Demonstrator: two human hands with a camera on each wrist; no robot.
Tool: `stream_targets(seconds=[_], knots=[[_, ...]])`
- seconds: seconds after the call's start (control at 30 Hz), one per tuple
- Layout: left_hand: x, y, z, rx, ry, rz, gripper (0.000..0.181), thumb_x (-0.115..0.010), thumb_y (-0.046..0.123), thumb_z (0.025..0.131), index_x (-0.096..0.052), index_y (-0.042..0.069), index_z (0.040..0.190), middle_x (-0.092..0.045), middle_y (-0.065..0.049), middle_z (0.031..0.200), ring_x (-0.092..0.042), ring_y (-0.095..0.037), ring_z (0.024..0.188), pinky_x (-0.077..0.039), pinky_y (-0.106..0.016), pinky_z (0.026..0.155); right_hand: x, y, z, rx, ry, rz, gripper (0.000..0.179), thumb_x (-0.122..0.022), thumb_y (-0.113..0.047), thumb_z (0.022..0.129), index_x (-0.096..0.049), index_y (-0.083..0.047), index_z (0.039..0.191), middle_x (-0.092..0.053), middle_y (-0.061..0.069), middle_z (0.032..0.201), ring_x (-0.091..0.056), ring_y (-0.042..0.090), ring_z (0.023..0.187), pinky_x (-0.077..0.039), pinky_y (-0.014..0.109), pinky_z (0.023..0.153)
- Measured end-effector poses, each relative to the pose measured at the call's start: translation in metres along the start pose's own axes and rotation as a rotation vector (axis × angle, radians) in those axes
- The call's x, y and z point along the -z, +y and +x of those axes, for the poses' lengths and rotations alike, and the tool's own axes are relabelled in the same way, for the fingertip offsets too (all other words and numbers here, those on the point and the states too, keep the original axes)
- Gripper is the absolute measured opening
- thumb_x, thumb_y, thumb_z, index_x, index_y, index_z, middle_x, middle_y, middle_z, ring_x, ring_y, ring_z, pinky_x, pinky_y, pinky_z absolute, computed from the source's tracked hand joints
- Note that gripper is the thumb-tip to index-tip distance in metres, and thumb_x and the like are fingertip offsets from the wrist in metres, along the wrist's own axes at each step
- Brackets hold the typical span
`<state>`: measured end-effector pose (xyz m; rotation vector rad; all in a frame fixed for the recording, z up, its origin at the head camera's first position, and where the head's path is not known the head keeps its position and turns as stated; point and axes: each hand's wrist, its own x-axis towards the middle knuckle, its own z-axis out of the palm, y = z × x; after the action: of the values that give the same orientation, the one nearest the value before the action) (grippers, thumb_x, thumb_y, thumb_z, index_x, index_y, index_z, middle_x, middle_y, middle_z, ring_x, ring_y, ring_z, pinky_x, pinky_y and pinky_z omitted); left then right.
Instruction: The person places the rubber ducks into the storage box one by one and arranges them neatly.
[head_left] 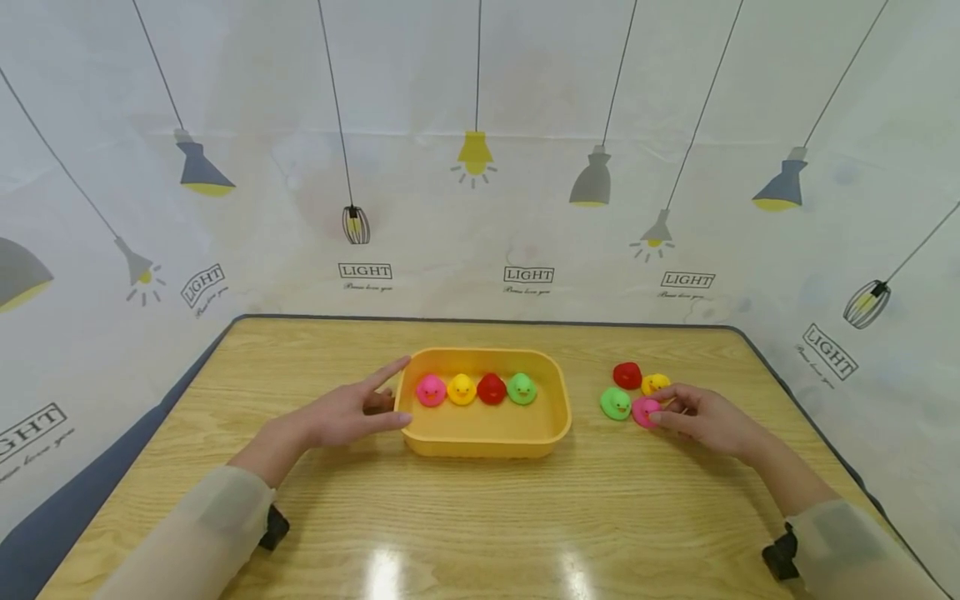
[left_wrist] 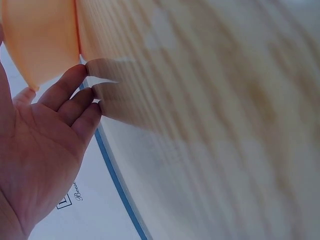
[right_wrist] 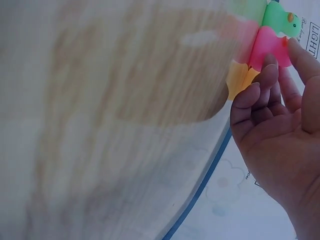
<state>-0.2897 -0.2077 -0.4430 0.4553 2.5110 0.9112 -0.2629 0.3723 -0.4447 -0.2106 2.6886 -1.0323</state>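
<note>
Fingers of the right hand (head_left: pixel 705 420) pinch the pink toy duck (head_left: pixel 642 410) on the bench (head_left: pixel 480 517) (a straight lift should spare the green toy duck (head_left: pixel 616 404) beside it); the left hand (head_left: pixel 341 413), fingers spread, grasping nothing, touches the yellow tray (head_left: pixel 480 427).

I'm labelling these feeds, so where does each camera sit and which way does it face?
Head: worn on the head, looking forward and down at a yellow-orange, round-cornered plastic tray on a light wood-grain table; left hand, right hand and pale sleeves show.
Left wrist: worn there, looking toward the tray's side; left palm and fingers show.
Right wrist: worn there, looking toward a small, rounded, pink toy duck; right palm and fingers show.
Shared: head and right wrist views both show that duck at the right hand's fingers.
</note>
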Motion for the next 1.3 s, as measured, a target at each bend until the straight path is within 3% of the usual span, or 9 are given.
stream_targets(seconds=[0.33,0.53,0.73,1.0,1.3], knots=[[0.000,-0.002,0.000,-0.005,0.002,0.008,0.097,-0.066,0.078,0.096,-0.007,0.060,0.171,-0.053,-0.017,0.167,-0.046,-0.042,0.159,-0.031,-0.075,0.128,0.002,-0.005,-0.007,0.028,0.069,0.036,0.039,-0.073,-0.031,0.107,-0.068,-0.004,0.135,-0.067,0.008,0.099,-0.059,0.017,0.077,-0.051,0.027,0.063],[0.001,-0.001,0.000,-0.003,0.006,0.011,0.097,-0.066,0.078,0.096,-0.007,0.060,0.171,-0.054,-0.018,0.167,-0.047,-0.043,0.158,-0.032,-0.076,0.127,0.004,-0.020,-0.012,0.077,0.114,0.074,0.040,-0.074,-0.033,0.107,-0.069,-0.006,0.137,-0.067,0.012,0.099,-0.056,0.015,0.074,-0.048,0.026,0.061],[0.000,-0.004,0.001,-0.005,0.004,-0.007,0.096,-0.066,0.076,0.097,-0.007,0.060,0.171,-0.051,-0.019,0.169,-0.045,-0.043,0.160,-0.030,-0.076,0.128,0.000,-0.042,-0.013,0.132,0.104,0.080,0.038,-0.075,-0.032,0.106,-0.070,-0.009,0.136,-0.067,0.011,0.097,-0.056,0.015,0.073,-0.047,0.028,0.061],[0.000,-0.003,0.001,-0.010,0.004,-0.008,0.095,-0.067,0.074,0.098,-0.007,0.060,0.171,-0.053,-0.018,0.168,-0.046,-0.043,0.160,-0.033,-0.075,0.127,-0.008,-0.074,-0.012,0.153,0.067,0.088,0.036,-0.078,-0.036,0.104,-0.072,-0.015,0.133,-0.073,0.013,0.107,-0.064,0.022,0.087,-0.057,0.028,0.071],[0.000,-0.002,0.000,-0.011,0.003,-0.002,0.095,-0.066,0.076,0.098,-0.007,0.060,0.171,-0.053,-0.016,0.168,-0.046,-0.041,0.160,-0.032,-0.074,0.128,-0.025,-0.106,0.001,0.265,0.020,0.073,0.028,-0.078,-0.033,0.105,-0.076,-0.018,0.127,-0.069,0.006,0.092,-0.055,0.013,0.072,-0.047,0.025,0.061]])
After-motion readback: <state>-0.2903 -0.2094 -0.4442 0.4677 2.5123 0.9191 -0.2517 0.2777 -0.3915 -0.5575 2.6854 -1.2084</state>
